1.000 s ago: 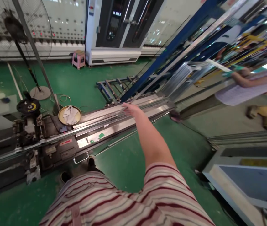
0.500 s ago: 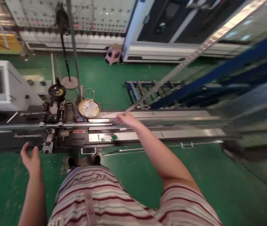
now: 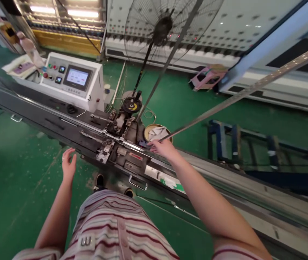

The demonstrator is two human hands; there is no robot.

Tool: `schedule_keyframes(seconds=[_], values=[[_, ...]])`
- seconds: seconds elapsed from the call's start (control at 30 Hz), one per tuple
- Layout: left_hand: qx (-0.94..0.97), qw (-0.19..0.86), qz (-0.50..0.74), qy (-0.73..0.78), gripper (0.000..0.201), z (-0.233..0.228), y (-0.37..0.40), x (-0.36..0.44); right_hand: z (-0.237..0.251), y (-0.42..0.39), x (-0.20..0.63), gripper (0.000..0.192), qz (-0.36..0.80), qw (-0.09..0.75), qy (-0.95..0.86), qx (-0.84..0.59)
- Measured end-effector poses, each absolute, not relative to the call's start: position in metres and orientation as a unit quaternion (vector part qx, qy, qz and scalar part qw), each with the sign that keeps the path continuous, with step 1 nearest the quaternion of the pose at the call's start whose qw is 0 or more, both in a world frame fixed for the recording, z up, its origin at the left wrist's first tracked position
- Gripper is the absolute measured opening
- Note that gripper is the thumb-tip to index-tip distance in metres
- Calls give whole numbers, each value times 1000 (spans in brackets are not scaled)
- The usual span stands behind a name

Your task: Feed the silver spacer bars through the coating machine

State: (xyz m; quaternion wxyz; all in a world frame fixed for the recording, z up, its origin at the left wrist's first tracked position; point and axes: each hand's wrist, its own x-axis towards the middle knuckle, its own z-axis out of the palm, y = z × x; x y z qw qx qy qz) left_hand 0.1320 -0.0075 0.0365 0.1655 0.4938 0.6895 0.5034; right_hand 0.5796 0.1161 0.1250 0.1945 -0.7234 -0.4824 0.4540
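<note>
My right hand (image 3: 165, 148) pinches the lower end of a long, thin metal strip (image 3: 224, 103) just above the machine's rail, in front of a round yellow dish (image 3: 145, 137) with a white cloth (image 3: 158, 131) in it. From my fingers the strip slants up and out of view at the upper right. Left of that hand sits a clamp mechanism (image 3: 120, 122) with a black handwheel (image 3: 131, 105). My left hand (image 3: 69, 164) hangs with fingers apart by the front edge of the long dark machine bed (image 3: 69, 124), holding nothing.
A white control box (image 3: 74, 81) with a screen stands behind the bed at left. Behind the machine are a standing fan (image 3: 162, 30), a pink stool (image 3: 208, 77) and a blue metal frame (image 3: 220, 141). A metal handle (image 3: 138, 183) juts from the front edge.
The view has swung left, bringing the control box fully into sight. My right hand has moved left along the rail to the dish, still pinching the strip. My left hand stays open.
</note>
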Motion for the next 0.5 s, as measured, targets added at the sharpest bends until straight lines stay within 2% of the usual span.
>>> schedule_keyframes(seconds=[0.27, 0.5], values=[[458, 152, 506, 715, 32, 21, -2, 21, 122, 166, 458, 30, 449, 185, -534, -692], [484, 156, 486, 711, 32, 14, 29, -30, 125, 212, 356, 30, 461, 190, -542, -677]])
